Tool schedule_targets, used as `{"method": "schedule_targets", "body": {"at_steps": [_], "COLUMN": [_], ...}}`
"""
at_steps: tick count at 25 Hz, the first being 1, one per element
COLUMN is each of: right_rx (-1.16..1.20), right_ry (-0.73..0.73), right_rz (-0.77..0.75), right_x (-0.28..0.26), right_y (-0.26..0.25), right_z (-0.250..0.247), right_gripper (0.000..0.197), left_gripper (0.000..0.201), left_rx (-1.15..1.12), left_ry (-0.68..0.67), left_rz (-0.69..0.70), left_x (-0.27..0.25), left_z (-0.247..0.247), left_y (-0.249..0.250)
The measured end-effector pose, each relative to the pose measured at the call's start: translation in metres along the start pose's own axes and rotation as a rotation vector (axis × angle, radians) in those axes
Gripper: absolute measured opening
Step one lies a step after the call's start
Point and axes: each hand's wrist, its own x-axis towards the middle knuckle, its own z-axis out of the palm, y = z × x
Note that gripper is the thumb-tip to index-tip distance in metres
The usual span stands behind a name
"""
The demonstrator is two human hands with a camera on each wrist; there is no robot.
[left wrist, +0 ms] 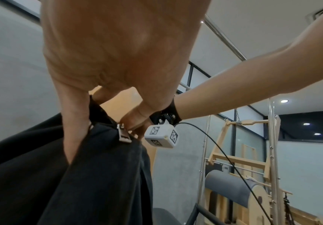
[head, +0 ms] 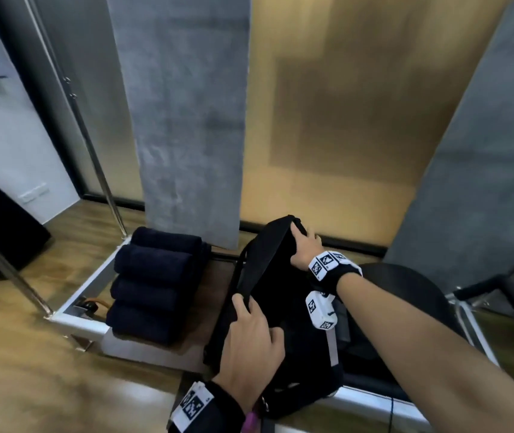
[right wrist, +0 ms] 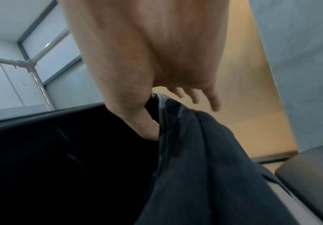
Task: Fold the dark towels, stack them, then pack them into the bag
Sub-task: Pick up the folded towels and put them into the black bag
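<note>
Left hand [head: 251, 345] and right hand [head: 304, 248] each grip bag [head: 274, 295] rim, spreading mouth for packing; towels [head: 155, 282] stacked just beside, within reach.

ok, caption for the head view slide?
Both hands hold the black bag open beside four folded dark towels.

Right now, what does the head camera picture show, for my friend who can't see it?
Two hands, left hand and right hand, grip the black bag at its open top. Folded dark towels sit stacked beside it.
</note>
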Motion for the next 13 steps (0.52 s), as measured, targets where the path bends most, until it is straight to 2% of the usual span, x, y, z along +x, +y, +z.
{"method": "schedule_targets", "body": {"at_steps": [3,4,7,8,11,13], "right_rx": [-0.016,-0.022,0.061,0.114,0.171,0.116], "right_ry": [0.037,0.064,0.150,0.158,0.180,0.118], "right_rz": [0.078,0.072,0.005,0.016,0.042,-0.049], "right_x": [-0.012,-0.013,-0.010,-0.010,-0.013,-0.016], "right_y": [0.002,0.002,0.003,0.003,0.002,0.007], "right_z": [0.018,0.018,0.011,0.009,0.002,0.005], "right_gripper": [0.097,0.090,0.054,0.048,0.046,0.061], "left_gripper": [0.063,0.063,0.044,0.041,0.043,0.045], "left_rx": [0.060,0.102,0.237,0.272,0.290,0.326], "left_ry": [-0.033,-0.047,-0.051,-0.055,-0.131,-0.288], "left_rz": [0.038,0.045,0.046,0.039,0.066,0.144], "left_x": [0.004,0.007,0.029,0.042,0.092,0.126], "left_z": [-0.001,-0.003,-0.009,-0.012,-0.023,-0.028], "left_y": [-0.010,-0.011,-0.012,-0.012,-0.008,-0.002]}}
